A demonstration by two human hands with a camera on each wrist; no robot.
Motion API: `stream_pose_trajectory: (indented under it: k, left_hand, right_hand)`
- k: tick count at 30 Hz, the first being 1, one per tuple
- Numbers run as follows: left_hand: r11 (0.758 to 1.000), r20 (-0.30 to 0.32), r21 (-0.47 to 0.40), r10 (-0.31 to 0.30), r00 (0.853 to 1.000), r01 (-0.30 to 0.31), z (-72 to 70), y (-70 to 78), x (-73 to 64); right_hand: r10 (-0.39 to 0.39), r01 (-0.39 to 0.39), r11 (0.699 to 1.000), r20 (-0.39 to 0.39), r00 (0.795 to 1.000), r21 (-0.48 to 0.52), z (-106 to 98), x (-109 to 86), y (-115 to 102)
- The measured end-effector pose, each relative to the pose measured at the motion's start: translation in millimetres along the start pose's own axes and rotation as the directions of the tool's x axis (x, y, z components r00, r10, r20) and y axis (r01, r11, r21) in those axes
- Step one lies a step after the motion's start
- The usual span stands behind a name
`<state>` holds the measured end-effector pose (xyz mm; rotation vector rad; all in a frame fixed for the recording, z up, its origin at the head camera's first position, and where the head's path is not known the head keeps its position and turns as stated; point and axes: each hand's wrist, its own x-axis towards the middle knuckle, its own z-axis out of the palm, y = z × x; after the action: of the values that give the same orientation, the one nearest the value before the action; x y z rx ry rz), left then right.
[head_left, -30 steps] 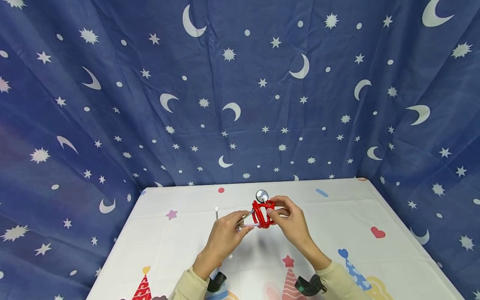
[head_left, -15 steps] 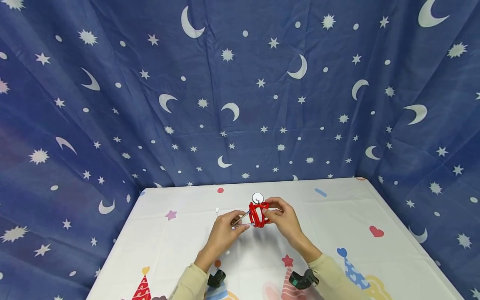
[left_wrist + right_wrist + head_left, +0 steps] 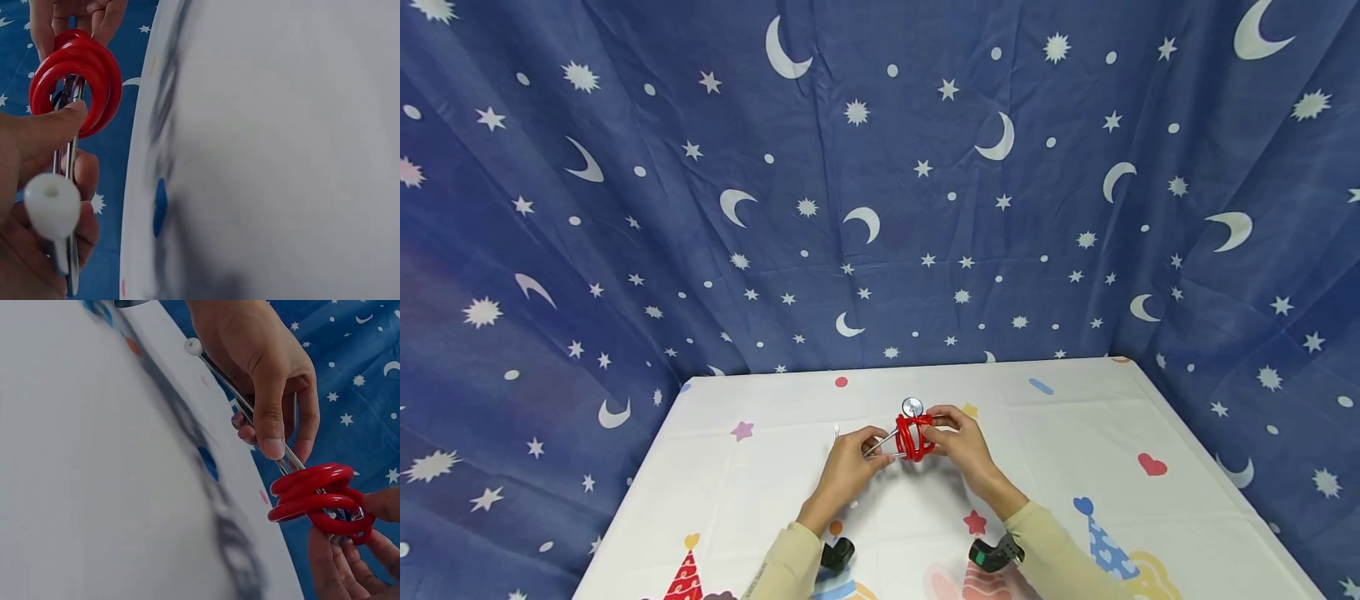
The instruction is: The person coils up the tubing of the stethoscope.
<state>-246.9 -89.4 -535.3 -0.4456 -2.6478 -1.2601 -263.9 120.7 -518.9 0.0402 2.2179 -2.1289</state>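
A stethoscope with red tubing (image 3: 901,450) is held up between both hands above the table. The tubing is wound in several loops around the metal ear tubes (image 3: 222,376). My left hand (image 3: 844,471) pinches these ear tubes between thumb and fingers. A white ear tip (image 3: 52,203) sticks out on the near side of that hand in the left wrist view. On the other side, my right hand (image 3: 966,450) grips the far end of the red coil with its thumb and fingertips. The round silver chestpiece (image 3: 912,407) stands out beyond the coil in the head view.
A white cloth with party prints covers the table (image 3: 760,483). A blue curtain (image 3: 880,167) with moons and stars hangs behind it and along both sides. Each wrist wears a dark camera band, such as the right band (image 3: 996,553).
Both hands have moved a little lower and to the left in the head view, carrying the stethoscope with them. The grip of each hand looks the same.
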Motion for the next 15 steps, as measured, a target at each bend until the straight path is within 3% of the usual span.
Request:
stream_pose_trajectory:
  k: [7, 15]
  left_hand:
    - [0.997, 0.052, -0.028, -0.064, 0.997, 0.066, 5.7, -9.7, -1.1]
    - [0.997, 0.1, -0.016, -0.077, 0.992, 0.079, 9.0, -13.6, -3.8]
  right_hand:
    - [0.035, -0.035, 0.998, -0.007, 0.999, -0.042, 2, 4.3, 14]
    - [0.05, -0.051, 0.996, -0.004, 0.999, -0.068, 2, 4.1, 21]
